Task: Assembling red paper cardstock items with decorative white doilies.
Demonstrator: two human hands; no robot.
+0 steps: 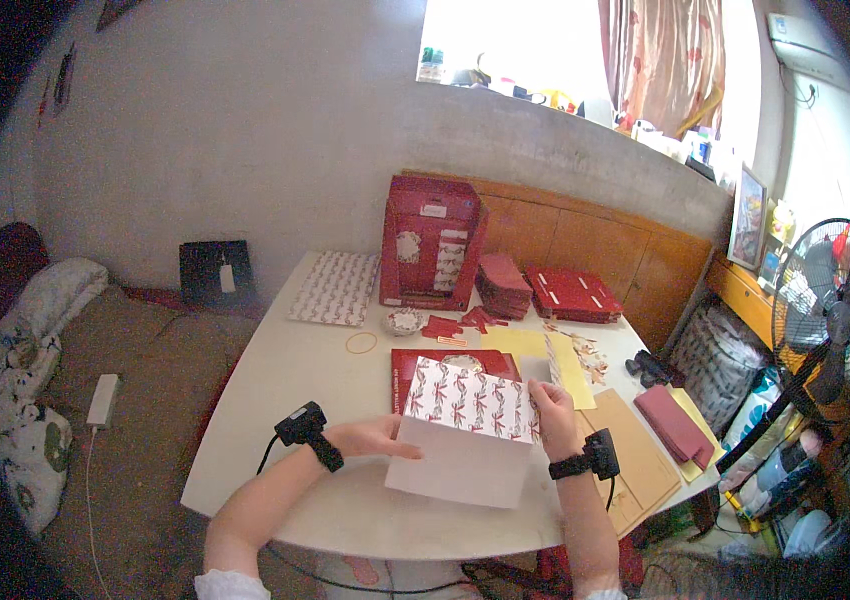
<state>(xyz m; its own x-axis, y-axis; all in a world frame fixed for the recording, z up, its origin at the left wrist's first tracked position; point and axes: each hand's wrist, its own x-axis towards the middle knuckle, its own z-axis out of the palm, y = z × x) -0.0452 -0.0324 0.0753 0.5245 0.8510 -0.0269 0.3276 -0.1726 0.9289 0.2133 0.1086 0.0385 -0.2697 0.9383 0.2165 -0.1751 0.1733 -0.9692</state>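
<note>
Above the table's front half I hold a sheet of paper (pixel 465 455), its upper part printed with red and grey sprigs, its lower part plain white. My left hand (pixel 373 438) grips its left edge, thumb on the front and fingers behind. At the upper right corner, my right hand (pixel 555 408) pinches the paper between closed fingers. Just behind it lies a dark red printed card folder (pixel 407 372), partly covered by the sheet. Yellow paper (pixel 567 365) is beside my right hand. Each wrist wears a black strap with a small box.
An upright red display box (pixel 432 245) stands at the back of the white table (pixel 285 440). Around it are a patterned stack (pixel 337 288), maroon stacks (pixel 503 285), a small round dish (pixel 403 321) and red scraps. Tan card (pixel 635 460) lies right; a fan (pixel 830 310) stands beyond.
</note>
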